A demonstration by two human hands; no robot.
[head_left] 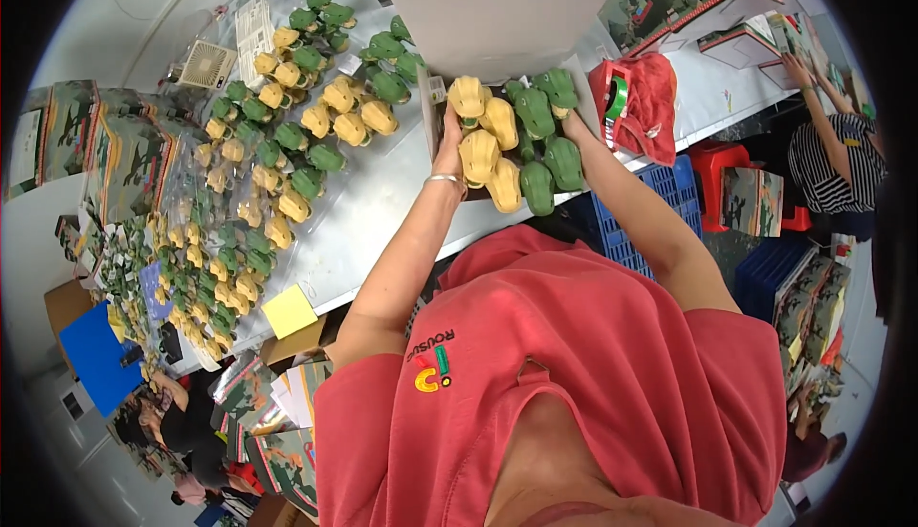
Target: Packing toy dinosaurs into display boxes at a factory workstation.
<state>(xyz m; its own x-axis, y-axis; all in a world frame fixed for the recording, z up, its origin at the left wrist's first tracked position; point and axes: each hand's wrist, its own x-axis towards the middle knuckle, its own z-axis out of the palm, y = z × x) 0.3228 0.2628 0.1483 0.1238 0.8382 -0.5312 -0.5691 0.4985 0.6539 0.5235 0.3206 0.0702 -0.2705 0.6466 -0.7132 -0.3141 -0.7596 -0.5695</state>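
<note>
An open white box (497, 25), its lid raised at the back, stands at the table's front edge. At its opening is a cluster of several yellow toy dinosaur heads (478, 157) on the left and several green ones (535, 114) on the right. My left hand (449, 147) presses against the yellow side, its fingers partly hidden behind the toys. On the green side my right hand (583, 140) is closed in the same way, fingertips mostly hidden. Between them the two hands grip the cluster. Whether its underside touches the box floor cannot be seen.
Rows of yellow and green toy heads (349, 128) cover the table's left part. A yellow paper pad (289, 312) lies at its edge. Right of the box are a red cloth bag (655, 97) and a green tape roll (617, 98). A blue crate (655, 211) stands below; a co-worker in stripes (837, 159) is at far right.
</note>
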